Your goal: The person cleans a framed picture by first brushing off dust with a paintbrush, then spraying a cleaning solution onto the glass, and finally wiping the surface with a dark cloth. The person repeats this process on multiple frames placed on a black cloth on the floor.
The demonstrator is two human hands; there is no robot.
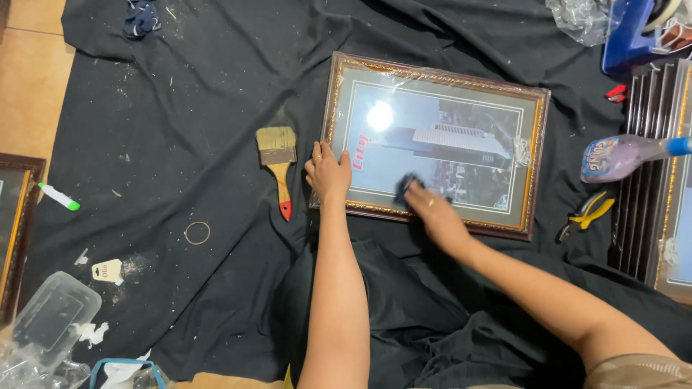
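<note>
Head view looks straight down on a framed picture (432, 144) lying flat on a black cloth (180, 108). Left hand (328, 173) rests on the frame's left edge, fingers loose and spread, pressing down rather than gripping. Right hand (432, 212) lies on the glass near the lower edge, fingers curled around a small dark rag (408, 187) held against the glass. Just left of the left hand lies a paintbrush (277, 162) with a red-tipped handle, apart from it. Further left lies a rubber band (197, 233). Well right of the right hand, past the frame, lie yellow pliers (587, 215) and a spray bottle (623, 156) beside stacked frames (652, 216).
</note>
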